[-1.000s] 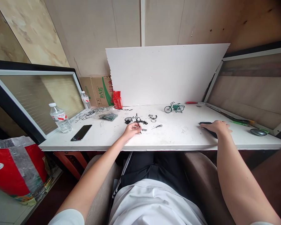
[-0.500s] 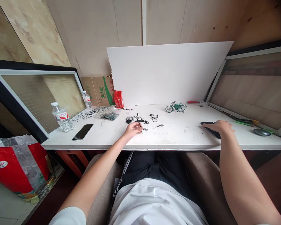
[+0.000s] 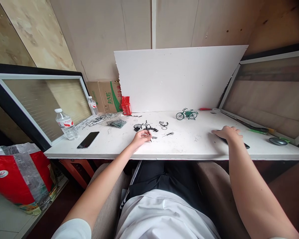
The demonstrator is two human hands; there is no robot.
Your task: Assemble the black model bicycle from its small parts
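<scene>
My left hand (image 3: 140,138) is closed on a thin black part (image 3: 148,130) near the middle of the white table. Small black bicycle parts (image 3: 153,129) lie just beyond its fingers. My right hand (image 3: 228,132) lies with spread fingers over a dark flat object (image 3: 246,145), which it largely hides. A curved black part (image 3: 164,125) and a small rod-like piece (image 3: 169,134) rest between the hands. Farther back, a green model bicycle (image 3: 187,114) stands upright.
A phone (image 3: 88,140), a water bottle (image 3: 66,125), a bag of small parts (image 3: 117,123) and black part frames (image 3: 99,119) are on the left. A red box (image 3: 126,106) stands behind. At the right are a mouse (image 3: 278,141) and a red-handled tool (image 3: 205,109).
My right hand has moved slightly left across the dark flat object, whose right end now shows. My left hand has stayed in place.
</scene>
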